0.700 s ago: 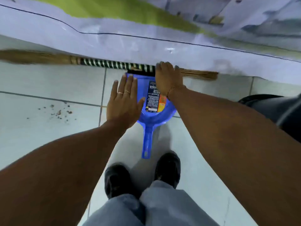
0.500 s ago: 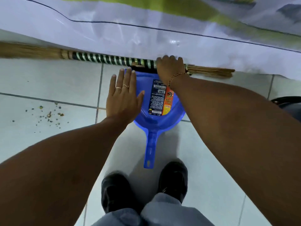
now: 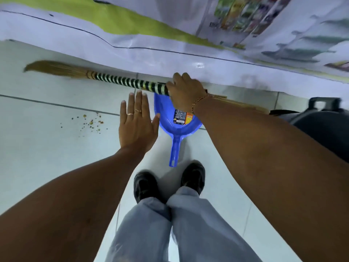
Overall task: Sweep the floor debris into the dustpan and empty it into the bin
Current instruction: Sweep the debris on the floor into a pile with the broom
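Observation:
A straw broom (image 3: 120, 81) with a green-and-black striped handle lies along the base of the wall, bristles to the left. My right hand (image 3: 186, 91) is closed around its handle just above the blue dustpan (image 3: 178, 129). The dustpan lies flat on the tiles with a label inside and its handle pointing at my feet. My left hand (image 3: 137, 123) hovers open, fingers spread, just left of the dustpan and touching nothing. A small scatter of brown and yellow debris (image 3: 90, 122) lies on the tile to the left.
A dark bin (image 3: 324, 121) stands at the right edge. A white and green printed banner (image 3: 170, 44) covers the wall ahead. My two black shoes (image 3: 168, 184) stand just behind the dustpan handle on the pale tiled floor.
My right hand has closed on the broom handle and its right end has lifted slightly. My left hand has slid off the dustpan to its left side.

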{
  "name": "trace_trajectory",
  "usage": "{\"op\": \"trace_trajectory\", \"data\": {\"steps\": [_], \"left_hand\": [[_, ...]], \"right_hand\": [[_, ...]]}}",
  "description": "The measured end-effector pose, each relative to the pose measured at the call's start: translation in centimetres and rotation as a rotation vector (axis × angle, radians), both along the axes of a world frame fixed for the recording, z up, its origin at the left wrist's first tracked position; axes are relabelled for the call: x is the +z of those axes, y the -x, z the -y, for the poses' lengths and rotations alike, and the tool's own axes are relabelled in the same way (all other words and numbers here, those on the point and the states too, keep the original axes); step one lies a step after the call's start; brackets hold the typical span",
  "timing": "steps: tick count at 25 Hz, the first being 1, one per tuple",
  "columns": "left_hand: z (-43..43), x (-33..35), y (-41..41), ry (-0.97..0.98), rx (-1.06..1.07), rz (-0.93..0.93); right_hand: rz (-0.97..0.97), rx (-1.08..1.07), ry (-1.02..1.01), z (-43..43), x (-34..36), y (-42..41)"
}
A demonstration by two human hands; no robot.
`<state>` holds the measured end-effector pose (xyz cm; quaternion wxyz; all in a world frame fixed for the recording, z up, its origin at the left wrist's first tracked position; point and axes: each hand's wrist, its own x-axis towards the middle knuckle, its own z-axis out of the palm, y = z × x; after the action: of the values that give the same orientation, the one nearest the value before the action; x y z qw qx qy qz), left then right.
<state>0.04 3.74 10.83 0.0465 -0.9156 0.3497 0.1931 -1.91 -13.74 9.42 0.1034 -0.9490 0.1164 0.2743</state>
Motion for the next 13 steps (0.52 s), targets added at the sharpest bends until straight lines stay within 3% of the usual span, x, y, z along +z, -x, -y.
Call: {"op": "trace_trajectory", "data": {"steps": [6, 13], "left_hand": [[-4.9, 12.8, 0.1, 0.034, 0.103, 0.038], [-12.3, 17.1, 0.5, 0.017, 0.025, -0.011]], "right_hand": [[-0.149, -0.098, -0.066, -3.6, 12.8, 2.1], [-0.248, -0.261, -0.038, -13.9, 16.2, 4.6]]}}
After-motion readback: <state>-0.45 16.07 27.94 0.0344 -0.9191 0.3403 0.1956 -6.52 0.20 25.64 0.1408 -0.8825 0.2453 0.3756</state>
